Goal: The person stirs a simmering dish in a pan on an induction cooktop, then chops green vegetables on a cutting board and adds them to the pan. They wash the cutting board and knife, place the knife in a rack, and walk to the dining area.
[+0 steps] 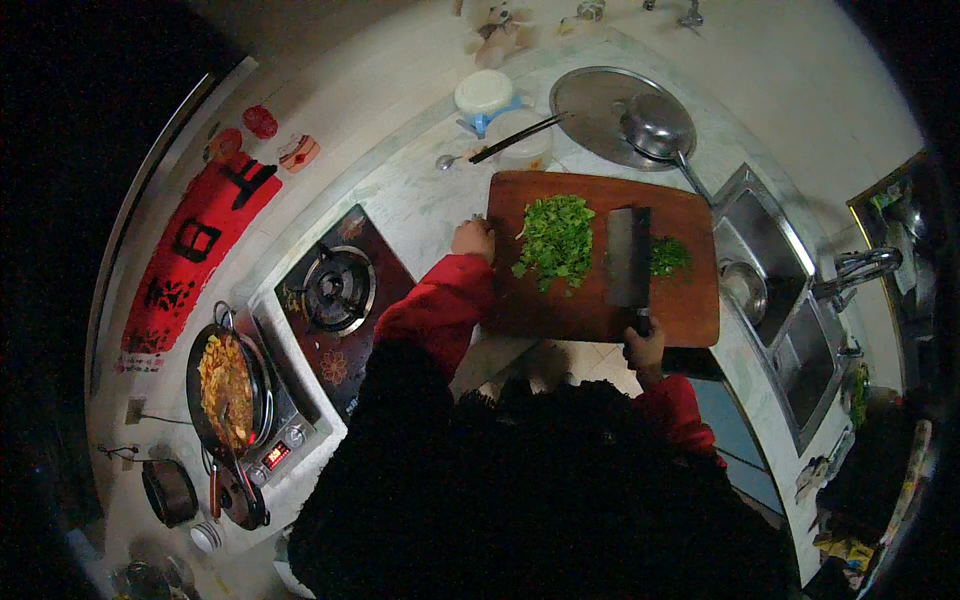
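Observation:
A brown wooden cutting board [555, 315] lies in front of me, its near edge reaching past the counter's edge. My left hand [474, 238] grips the board's left side, with some fingers hidden. In my right hand [645, 349] is the handle of a cleaver [624, 259]. Its wide blade points away from me over the board. Left of the blade sits a large heap of chopped leafy greens [557, 238]. A smaller pile of finely chopped greens [670, 256] lies just right of it.
A pan of cooked food [225, 382] rests on a lit-display electric cooker [279, 454] at left. Nearby is a gas burner [337, 289]. Behind the board are a large metal lid [589, 97], a ladle [660, 124] and chopsticks [517, 139]. A double sink [772, 232] borders the right.

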The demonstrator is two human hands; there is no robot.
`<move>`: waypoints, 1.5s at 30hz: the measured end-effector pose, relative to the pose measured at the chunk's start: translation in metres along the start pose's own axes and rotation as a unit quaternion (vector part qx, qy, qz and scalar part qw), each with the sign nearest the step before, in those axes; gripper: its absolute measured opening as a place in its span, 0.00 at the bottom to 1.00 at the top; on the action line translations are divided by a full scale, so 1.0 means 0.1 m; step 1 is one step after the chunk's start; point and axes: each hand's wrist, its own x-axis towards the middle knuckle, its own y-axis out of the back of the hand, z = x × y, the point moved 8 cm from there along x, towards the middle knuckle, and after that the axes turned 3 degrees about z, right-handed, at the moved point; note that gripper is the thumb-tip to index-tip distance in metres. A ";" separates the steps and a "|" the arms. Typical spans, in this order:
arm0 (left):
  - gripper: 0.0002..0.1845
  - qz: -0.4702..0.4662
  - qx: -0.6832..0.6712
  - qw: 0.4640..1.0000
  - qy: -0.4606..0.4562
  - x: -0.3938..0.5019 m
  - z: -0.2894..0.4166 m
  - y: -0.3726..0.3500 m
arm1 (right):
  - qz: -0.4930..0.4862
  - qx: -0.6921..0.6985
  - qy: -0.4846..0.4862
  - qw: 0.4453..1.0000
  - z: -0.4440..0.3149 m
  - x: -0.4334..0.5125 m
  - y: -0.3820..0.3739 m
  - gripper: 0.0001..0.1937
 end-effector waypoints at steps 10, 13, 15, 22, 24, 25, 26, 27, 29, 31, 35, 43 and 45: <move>0.12 0.034 0.023 0.995 -0.089 -0.10 0.25 -0.08 | 0.018 -0.095 0.006 0.995 -0.03 -0.03 -0.01 0.15; 0.12 0.006 -0.050 0.996 -0.080 -0.12 0.34 -0.17 | 0.017 -0.087 0.050 0.995 -0.14 -0.06 -0.03 0.16; 0.12 0.016 -0.079 0.991 -0.108 -0.11 0.44 -0.23 | 0.005 -0.040 -0.053 0.998 -0.01 -0.08 -0.04 0.18; 0.10 0.052 -0.102 0.981 -0.158 -0.28 0.65 -0.04 | 0.014 -0.114 0.054 0.992 0.04 0.05 0.01 0.22; 0.09 -0.054 -0.188 0.981 -0.018 -0.40 0.54 -0.07 | -0.017 -0.096 0.063 0.993 0.19 0.13 0.03 0.23; 0.08 -0.021 -0.171 0.981 -0.089 -0.47 0.70 0.07 | 0.001 -0.162 0.081 0.983 0.23 0.19 0.11 0.25; 0.08 0.045 -0.155 0.973 -0.164 -0.57 0.85 0.23 | 0.027 -0.215 0.074 0.973 0.33 0.24 0.15 0.27; 0.09 0.076 -0.190 0.957 -0.207 -0.66 0.95 0.32 | -0.012 -0.150 0.106 0.983 0.34 0.28 0.13 0.31; 0.13 0.219 -0.252 0.919 -0.212 -0.82 0.96 0.55 | -0.026 -0.176 0.139 0.974 0.36 0.35 0.18 0.34; 0.13 0.291 -0.222 0.904 -0.222 -0.96 0.97 0.60 | -0.035 -0.155 0.075 0.984 0.46 0.44 0.24 0.34; 0.11 0.025 -0.273 0.941 -0.197 -0.93 0.95 0.20 | 0.008 -0.223 0.113 0.968 0.30 0.49 0.37 0.17; 0.06 0.182 -0.266 0.936 -0.138 -1.11 0.84 0.52 | -0.038 -0.250 0.122 0.960 0.28 0.50 0.28 0.37; 0.06 0.143 -0.291 0.937 -0.128 -1.10 0.79 0.48 | -0.038 -0.241 0.109 0.964 0.29 0.49 0.27 0.37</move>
